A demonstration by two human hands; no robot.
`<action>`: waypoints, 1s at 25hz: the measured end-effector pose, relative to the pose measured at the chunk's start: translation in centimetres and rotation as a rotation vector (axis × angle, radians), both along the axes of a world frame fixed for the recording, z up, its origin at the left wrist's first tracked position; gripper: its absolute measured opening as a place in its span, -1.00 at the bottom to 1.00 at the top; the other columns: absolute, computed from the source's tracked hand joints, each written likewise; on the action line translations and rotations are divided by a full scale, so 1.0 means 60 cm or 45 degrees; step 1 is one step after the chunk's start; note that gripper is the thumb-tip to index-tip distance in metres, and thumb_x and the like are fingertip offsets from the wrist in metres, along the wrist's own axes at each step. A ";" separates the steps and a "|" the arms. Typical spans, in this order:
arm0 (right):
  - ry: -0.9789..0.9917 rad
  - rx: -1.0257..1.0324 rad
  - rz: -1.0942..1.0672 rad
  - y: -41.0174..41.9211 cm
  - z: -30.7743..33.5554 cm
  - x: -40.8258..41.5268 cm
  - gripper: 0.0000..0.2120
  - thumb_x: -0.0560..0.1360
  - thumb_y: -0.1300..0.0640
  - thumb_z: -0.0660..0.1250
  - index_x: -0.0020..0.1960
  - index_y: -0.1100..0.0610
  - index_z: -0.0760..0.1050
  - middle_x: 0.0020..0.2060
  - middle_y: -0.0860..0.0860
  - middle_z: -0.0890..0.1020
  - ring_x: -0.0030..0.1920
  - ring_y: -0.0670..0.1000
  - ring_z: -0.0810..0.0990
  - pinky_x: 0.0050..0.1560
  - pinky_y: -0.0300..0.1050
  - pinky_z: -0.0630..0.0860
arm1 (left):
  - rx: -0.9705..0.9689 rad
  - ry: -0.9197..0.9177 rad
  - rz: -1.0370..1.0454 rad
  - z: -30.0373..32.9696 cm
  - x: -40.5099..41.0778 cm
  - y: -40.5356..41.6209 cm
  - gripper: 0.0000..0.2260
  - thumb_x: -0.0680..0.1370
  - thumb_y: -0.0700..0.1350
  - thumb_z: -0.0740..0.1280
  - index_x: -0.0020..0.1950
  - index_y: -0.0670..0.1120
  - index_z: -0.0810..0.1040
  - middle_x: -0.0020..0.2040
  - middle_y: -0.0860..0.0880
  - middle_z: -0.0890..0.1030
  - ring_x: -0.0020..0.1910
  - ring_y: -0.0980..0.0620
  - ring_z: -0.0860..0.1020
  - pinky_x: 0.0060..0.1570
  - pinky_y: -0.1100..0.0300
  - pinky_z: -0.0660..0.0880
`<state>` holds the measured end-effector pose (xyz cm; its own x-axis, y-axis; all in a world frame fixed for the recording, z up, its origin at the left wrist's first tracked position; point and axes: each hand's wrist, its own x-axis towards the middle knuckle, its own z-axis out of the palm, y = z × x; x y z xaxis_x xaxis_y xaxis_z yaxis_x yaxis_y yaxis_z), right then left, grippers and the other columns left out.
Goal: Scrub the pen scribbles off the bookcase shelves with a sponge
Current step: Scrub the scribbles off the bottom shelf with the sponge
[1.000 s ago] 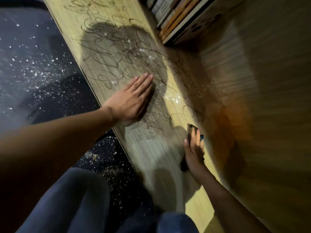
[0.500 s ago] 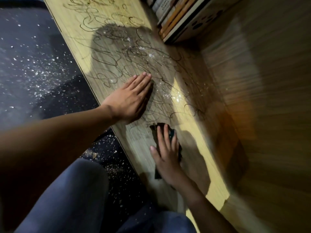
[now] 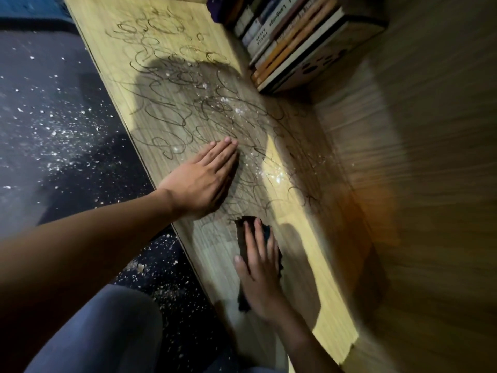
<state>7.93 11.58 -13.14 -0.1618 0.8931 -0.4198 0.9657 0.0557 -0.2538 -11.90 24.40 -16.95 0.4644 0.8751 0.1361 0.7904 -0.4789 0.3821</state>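
While the scribbles (image 3: 204,109) covered most of the shelf (image 3: 304,238) ahead of both our hands, we had our right hand (image 3: 262,275) laid over the dark sponge (image 3: 246,228), fingers straight and spread, pressing it flat onto the wood and not gripping it. The sponge lay under that palm, its far end showing beyond the fingertips and a dark edge showing at the wrist side. We judged the flat press was there to put weight through the whole pad, so it would bite into the ink as it rubbed. Our left hand (image 3: 204,181) rested just ahead and to the left of the sponge, palm down with the fingers straight and close together, holding nothing; it looked to be a brace that steadied us as we leaned in. The wood under and behind our right hand appeared mostly free of loops, while the dense tangle began between the two hands and ran on ahead, dusted with pale crumbs (image 3: 274,176). Far beyond our left fingertips stood a row of books (image 3: 290,41). We judged the scrubbing barely begun
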 end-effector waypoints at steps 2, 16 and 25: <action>-0.019 -0.040 -0.029 0.010 0.001 0.021 -0.43 0.45 -0.33 -0.21 0.40 -0.36 -0.35 0.44 -0.35 -0.39 0.36 -0.21 -0.57 0.41 -0.13 -0.43 | -0.026 -0.024 -0.021 0.004 -0.002 0.001 -0.39 0.60 0.08 -0.21 0.55 -0.25 -0.11 0.55 -0.21 -0.11 0.55 -0.15 -0.17 0.52 0.04 -0.23; -0.012 0.190 -0.122 0.016 -0.008 -0.087 -0.40 0.50 -0.30 -0.43 0.51 -0.18 -0.35 0.45 -0.22 -0.44 0.43 -0.03 -0.53 0.41 -0.03 -0.50 | -0.029 0.019 -0.040 -0.004 -0.006 0.000 -0.38 0.61 0.14 -0.24 0.56 -0.19 -0.24 0.56 -0.19 -0.22 0.53 -0.09 -0.31 0.52 0.00 -0.25; -0.054 0.232 -0.802 0.039 -0.024 0.068 -0.56 0.66 -0.08 -0.14 0.51 -0.22 -0.13 0.52 -0.15 -0.22 0.53 0.06 -0.28 0.51 0.04 -0.31 | 0.028 0.066 0.069 -0.005 -0.004 -0.003 -0.38 0.63 0.08 -0.05 0.57 -0.18 -0.22 0.55 -0.25 -0.24 0.50 -0.18 -0.40 0.50 -0.10 -0.27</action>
<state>12.02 13.94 -14.60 0.4284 0.8690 -0.2476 0.8365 -0.4851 -0.2548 -12.14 24.20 -17.22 0.4236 0.8961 0.1323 0.8337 -0.4428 0.3300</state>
